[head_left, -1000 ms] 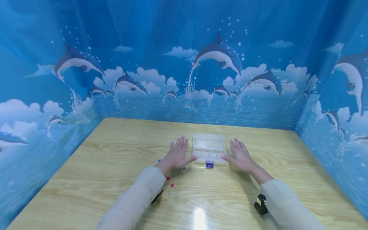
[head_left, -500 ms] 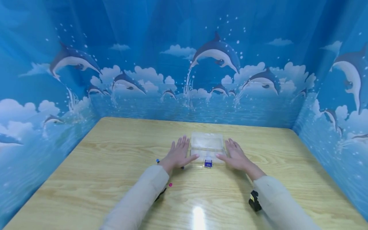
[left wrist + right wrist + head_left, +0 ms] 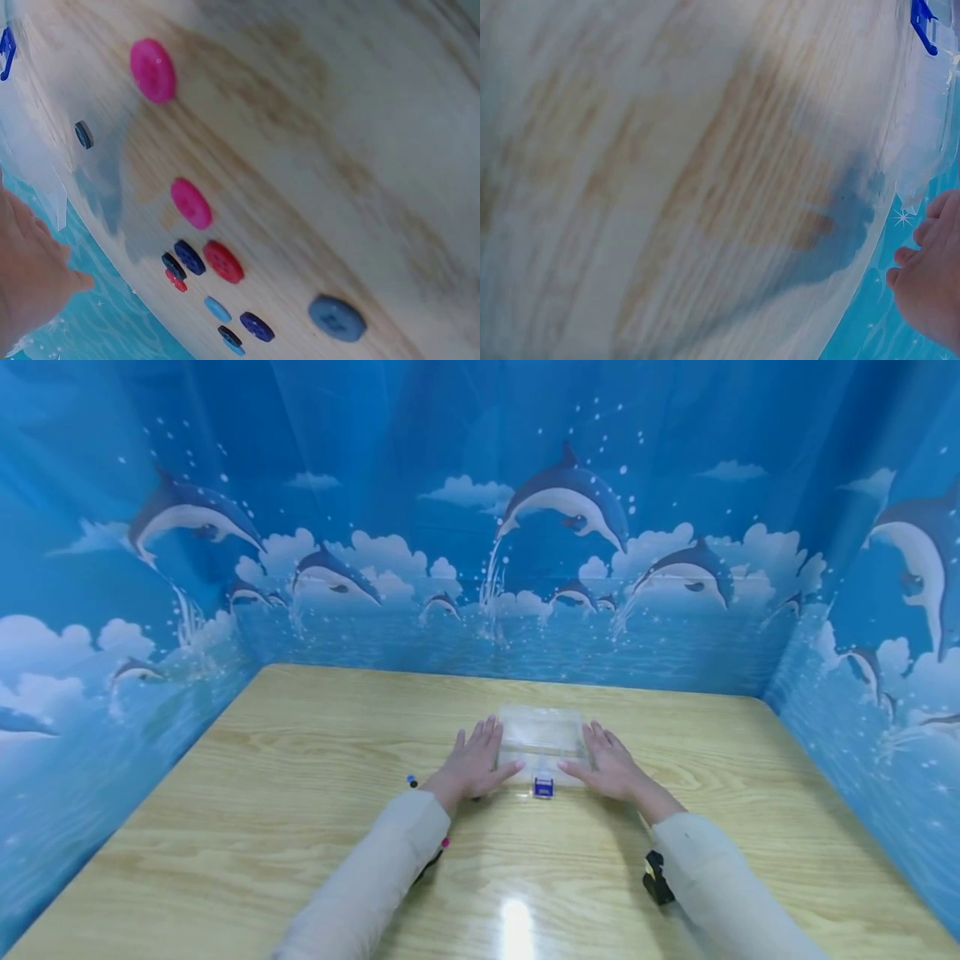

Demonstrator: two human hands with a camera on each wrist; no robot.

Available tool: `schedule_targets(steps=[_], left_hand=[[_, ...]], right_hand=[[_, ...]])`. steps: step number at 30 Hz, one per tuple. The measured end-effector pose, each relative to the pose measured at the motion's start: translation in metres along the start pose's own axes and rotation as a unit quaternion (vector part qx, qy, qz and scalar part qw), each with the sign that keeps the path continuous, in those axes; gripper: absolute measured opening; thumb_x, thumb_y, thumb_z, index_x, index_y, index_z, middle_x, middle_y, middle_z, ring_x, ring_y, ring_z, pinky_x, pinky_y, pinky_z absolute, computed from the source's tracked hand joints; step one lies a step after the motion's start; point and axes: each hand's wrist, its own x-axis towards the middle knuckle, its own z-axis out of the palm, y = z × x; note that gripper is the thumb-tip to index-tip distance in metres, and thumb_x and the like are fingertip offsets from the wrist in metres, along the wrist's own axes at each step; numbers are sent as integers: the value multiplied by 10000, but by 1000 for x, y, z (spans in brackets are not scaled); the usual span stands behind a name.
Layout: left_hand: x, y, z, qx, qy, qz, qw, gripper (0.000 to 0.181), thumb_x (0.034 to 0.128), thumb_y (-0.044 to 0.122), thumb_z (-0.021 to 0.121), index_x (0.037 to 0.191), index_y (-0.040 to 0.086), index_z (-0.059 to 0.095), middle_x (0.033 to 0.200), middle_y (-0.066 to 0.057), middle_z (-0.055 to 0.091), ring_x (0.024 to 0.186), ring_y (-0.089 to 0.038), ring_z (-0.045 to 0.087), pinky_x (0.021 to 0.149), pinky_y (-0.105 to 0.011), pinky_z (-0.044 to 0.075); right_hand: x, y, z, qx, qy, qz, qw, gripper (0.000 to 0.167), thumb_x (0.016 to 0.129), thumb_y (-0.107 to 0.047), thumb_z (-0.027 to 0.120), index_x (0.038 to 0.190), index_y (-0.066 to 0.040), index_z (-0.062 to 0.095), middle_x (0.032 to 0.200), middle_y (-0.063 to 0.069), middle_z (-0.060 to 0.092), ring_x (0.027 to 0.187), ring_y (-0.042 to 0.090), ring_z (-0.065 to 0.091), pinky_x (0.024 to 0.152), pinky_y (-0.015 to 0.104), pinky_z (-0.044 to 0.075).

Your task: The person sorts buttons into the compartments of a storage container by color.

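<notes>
A clear plastic box (image 3: pixel 542 727) lies on the table with its lid laid back; a blue latch (image 3: pixel 543 787) marks its near edge. My left hand (image 3: pixel 471 768) is at the box's left side, fingers straight, thumb pointing inward over the near part. Mirroring it, my right hand (image 3: pixel 613 772) is at the right side with straight fingers. Neither hand grips anything; whether they touch the box I cannot tell. In the left wrist view, several loose buttons lie on the wood, among them a pink button (image 3: pixel 153 71), a red button (image 3: pixel 223 262) and a grey-blue button (image 3: pixel 337 318).
The wood-grain table (image 3: pixel 315 752) reaches back to a blue curtain (image 3: pixel 420 460) printed with dolphins, which also hangs at both sides. In the head view, my left forearm hides most of the buttons; a pink button (image 3: pixel 446 842) shows beside the sleeve.
Both hands have moved inward, closer to the box's two sides, the right hand by more. The box stays in about the same place, and the head view has shifted slightly.
</notes>
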Motion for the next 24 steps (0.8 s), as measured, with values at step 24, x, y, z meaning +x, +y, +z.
schedule_targets(steps=[24], left_hand=[[-1, 1, 0, 58, -212, -105, 9997, 853, 913, 589, 376, 1480, 35, 60, 1562, -128, -11, 1446, -288, 27, 1159, -511, 37]], right_hand=[[-3, 4, 12, -111, -74, -291, 9995, 943, 876, -543, 507, 1436, 91, 90, 1516, 282, 50, 1391, 465, 55, 1133, 558, 68]])
